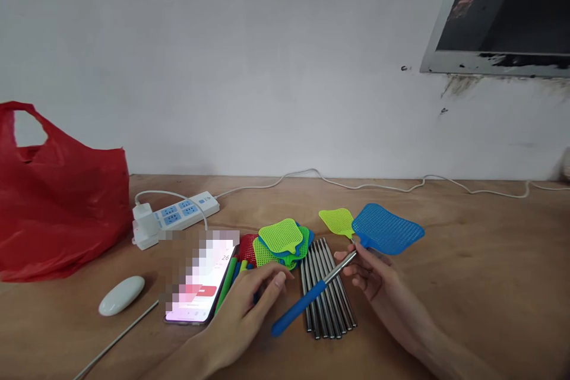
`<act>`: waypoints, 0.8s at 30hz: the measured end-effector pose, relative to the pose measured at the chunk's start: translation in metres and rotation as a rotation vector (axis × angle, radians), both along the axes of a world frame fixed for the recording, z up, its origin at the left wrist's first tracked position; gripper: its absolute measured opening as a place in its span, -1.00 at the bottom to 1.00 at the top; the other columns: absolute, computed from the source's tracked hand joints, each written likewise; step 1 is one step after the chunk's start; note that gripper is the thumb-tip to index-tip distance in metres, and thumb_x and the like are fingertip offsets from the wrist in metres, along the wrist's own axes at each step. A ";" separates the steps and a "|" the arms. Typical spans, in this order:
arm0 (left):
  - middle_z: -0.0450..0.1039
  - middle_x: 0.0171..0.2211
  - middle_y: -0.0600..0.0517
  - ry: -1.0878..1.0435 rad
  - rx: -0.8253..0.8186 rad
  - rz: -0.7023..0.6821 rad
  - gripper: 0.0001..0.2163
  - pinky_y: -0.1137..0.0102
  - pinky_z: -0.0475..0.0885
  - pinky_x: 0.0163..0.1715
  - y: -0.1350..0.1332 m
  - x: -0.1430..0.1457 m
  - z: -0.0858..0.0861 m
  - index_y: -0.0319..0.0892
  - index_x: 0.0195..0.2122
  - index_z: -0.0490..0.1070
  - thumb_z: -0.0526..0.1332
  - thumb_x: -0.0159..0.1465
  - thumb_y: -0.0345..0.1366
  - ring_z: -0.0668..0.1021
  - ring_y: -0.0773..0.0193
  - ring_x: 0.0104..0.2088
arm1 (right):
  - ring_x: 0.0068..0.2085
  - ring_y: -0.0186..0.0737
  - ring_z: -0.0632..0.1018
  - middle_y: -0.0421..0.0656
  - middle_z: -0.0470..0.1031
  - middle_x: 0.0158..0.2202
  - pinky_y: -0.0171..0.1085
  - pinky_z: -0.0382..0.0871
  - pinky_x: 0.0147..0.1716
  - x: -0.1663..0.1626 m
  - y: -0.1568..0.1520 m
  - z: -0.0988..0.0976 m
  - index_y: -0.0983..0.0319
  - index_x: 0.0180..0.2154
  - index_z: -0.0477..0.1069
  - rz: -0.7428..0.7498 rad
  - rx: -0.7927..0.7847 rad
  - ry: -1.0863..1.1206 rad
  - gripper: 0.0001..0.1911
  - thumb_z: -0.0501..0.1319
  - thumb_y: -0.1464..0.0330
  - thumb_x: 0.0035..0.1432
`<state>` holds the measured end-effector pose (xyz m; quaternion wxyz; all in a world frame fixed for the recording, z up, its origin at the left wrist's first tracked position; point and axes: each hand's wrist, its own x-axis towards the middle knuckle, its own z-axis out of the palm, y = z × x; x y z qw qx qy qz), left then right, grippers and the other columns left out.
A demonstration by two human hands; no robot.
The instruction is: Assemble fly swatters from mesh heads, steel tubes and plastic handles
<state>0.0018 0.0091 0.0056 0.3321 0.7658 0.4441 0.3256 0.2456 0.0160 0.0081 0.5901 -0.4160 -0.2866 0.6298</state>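
Note:
My right hand (371, 276) is closed round the metal rod of a blue fly swatter (386, 228), just below its mesh head; the blue grip (296, 312) points toward me. My left hand (249, 303) rests on the table with fingers loosely curled, its tips near a pile of green, blue and red swatter heads (280, 241) and coloured plastic grips (230, 280). A bundle of several bare metal rods (327, 294) lies between my hands. A single green swatter head (337, 221) lies beside the blue one.
A phone (200, 285) with a lit screen lies left of my left hand. Farther left are a white oval object (122, 295), a loose metal rod (116, 341), a white power strip (176, 214) with its cable, and a red plastic bag (57, 196). The white wall stands behind the wooden table (490, 261).

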 end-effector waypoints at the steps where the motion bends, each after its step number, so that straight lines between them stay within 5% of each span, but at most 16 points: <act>1: 0.51 -0.40 0.05 0.033 -0.001 -0.029 -0.64 0.41 0.38 -0.41 -0.001 0.001 0.001 -0.12 -0.20 0.48 -0.04 0.47 -0.06 0.52 0.20 -0.37 | -0.44 -0.34 0.59 -0.14 0.66 -0.36 -0.45 0.47 -0.50 -0.001 0.000 -0.001 0.22 -0.41 0.55 0.012 0.011 -0.008 -0.64 0.55 0.14 -0.18; 8: 0.30 -0.56 0.16 0.122 0.026 -0.151 -0.72 0.47 0.20 -0.48 -0.006 0.006 0.003 -0.11 -0.25 0.47 0.07 0.43 -0.09 0.37 0.31 -0.52 | -0.42 -0.30 0.61 -0.13 0.65 -0.33 -0.39 0.50 -0.46 -0.008 -0.006 -0.004 0.21 -0.39 0.57 0.068 0.081 -0.057 -0.62 0.48 0.04 -0.09; 14: 0.20 -0.57 0.15 0.171 -0.004 -0.161 -0.65 0.46 0.15 -0.50 -0.008 0.009 0.002 -0.14 -0.52 0.21 0.06 0.39 -0.12 0.29 0.32 -0.51 | -0.43 -0.30 0.53 -0.19 0.58 -0.40 -0.32 0.48 -0.43 -0.013 -0.010 -0.005 0.19 -0.40 0.58 0.014 0.077 -0.090 -0.60 0.57 0.11 -0.25; 20: 0.18 -0.59 0.20 0.036 -0.158 -0.189 -0.71 0.46 0.18 -0.46 -0.012 0.010 0.003 -0.12 -0.33 0.32 -0.01 0.44 -0.08 0.30 0.33 -0.53 | -0.37 -0.21 0.55 -0.19 0.55 -0.42 -0.24 0.49 -0.35 -0.012 -0.009 -0.010 0.20 -0.42 0.55 0.027 0.072 -0.130 -0.61 0.57 0.14 -0.25; 24: 0.08 -0.57 0.19 0.045 -0.113 -0.163 -0.65 0.46 0.11 -0.47 -0.012 0.011 0.002 -0.14 -0.39 0.37 0.02 0.44 -0.06 0.23 0.34 -0.51 | -0.35 -0.19 0.52 -0.20 0.52 -0.42 -0.19 0.48 -0.28 -0.010 -0.010 -0.017 0.19 -0.42 0.54 0.039 0.108 -0.185 -0.62 0.54 0.10 -0.19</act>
